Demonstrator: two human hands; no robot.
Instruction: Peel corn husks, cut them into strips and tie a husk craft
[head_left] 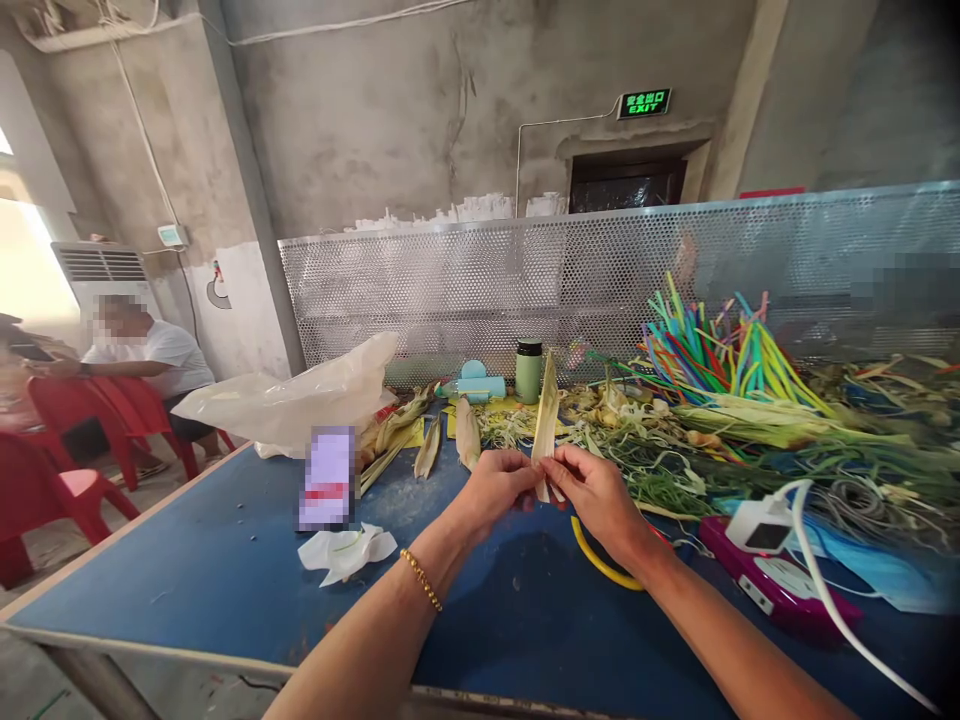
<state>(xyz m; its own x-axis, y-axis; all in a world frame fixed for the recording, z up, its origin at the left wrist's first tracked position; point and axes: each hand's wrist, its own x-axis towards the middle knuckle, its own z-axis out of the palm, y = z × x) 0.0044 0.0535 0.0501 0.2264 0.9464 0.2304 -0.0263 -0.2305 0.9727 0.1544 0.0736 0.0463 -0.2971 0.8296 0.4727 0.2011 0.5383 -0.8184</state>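
Note:
A long pale green corn husk [548, 415] stands nearly upright above the blue table, pinched at its lower end by both hands. My left hand [499, 480], with a gold bead bracelet on the wrist, is closed on its left edge. From the other side my right hand [592, 490] grips the same husk, thumb and fingers pressed together. The lower end looks split into narrow strips between the hands. Just beyond my left hand lies another husk [467, 432], with a smaller dry one [428, 447] to its left. A yellow ring-shaped cord [600, 568] curves under my right hand.
A phone [328, 478], white tissue [346, 550] and plastic bag [300, 395] occupy the left. A green bottle [529, 371] stands behind. Heaped husks, colourful pipe cleaners [720, 350] and a magenta power strip [772, 580] with a white charger fill the right. A person [161, 350] sits far left.

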